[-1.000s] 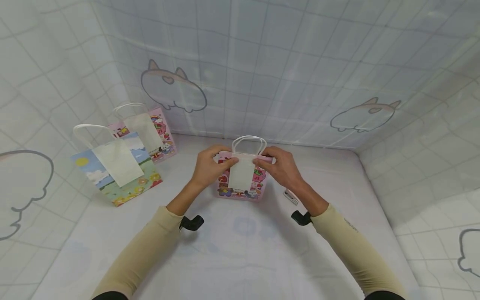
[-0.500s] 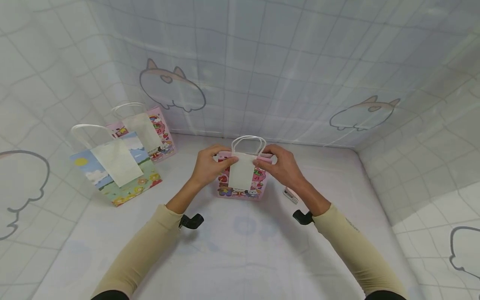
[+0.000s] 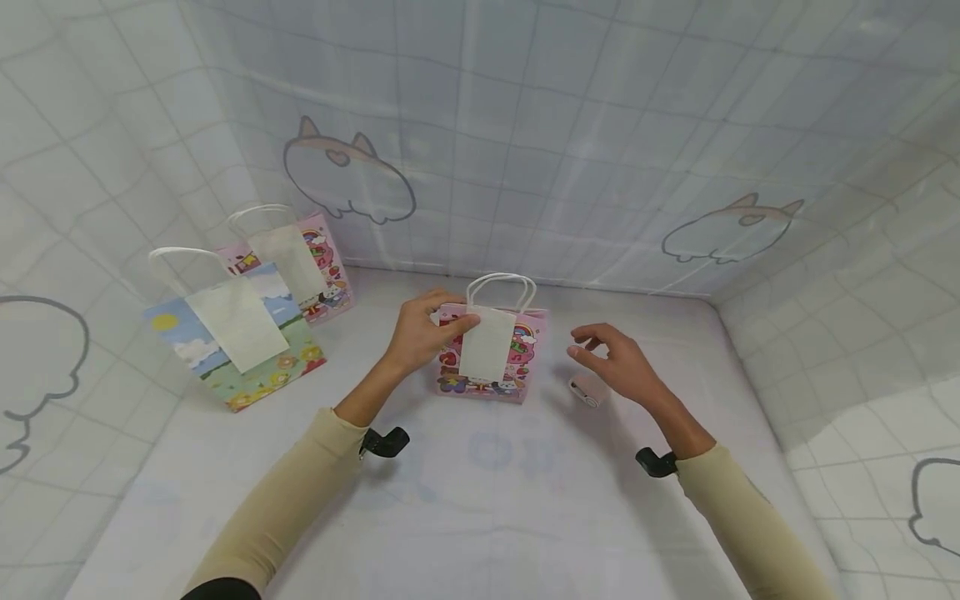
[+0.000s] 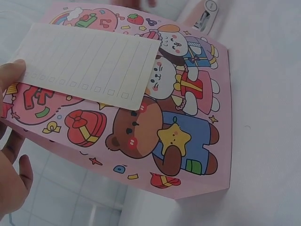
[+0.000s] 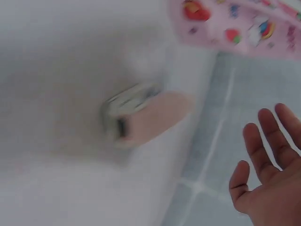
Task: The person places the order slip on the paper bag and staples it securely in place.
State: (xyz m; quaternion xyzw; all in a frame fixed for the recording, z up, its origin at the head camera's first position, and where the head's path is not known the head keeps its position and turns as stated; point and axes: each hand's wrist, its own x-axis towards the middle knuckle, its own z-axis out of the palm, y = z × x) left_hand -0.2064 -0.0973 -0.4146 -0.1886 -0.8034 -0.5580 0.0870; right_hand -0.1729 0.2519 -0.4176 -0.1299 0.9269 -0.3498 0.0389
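Observation:
A pink cartoon-print paper gift bag (image 3: 527, 367) with white handles stands in the middle of the table. Over its front lies a lined checklist slip (image 4: 94, 66). My left hand (image 3: 422, 333) pinches the bag's top left edge, thumb on the slip's side and fingers behind. To the right of the bag my right hand (image 3: 617, 360) hovers apart from it, fingers loosely bent and holding nothing. Just below that hand a small pink stapler (image 3: 587, 390) lies on the table; it is blurred in the right wrist view.
At the left stand a blue-and-green landscape gift bag (image 3: 225, 387) and, behind it, another pink gift bag (image 3: 330, 271), each with a pale slip on its front. A grid-patterned cloth wall (image 3: 510, 192) rises behind the table.
My right hand has let go of the bag's top right edge and moved right, above the stapler. The left hand keeps its pinch in the same place.

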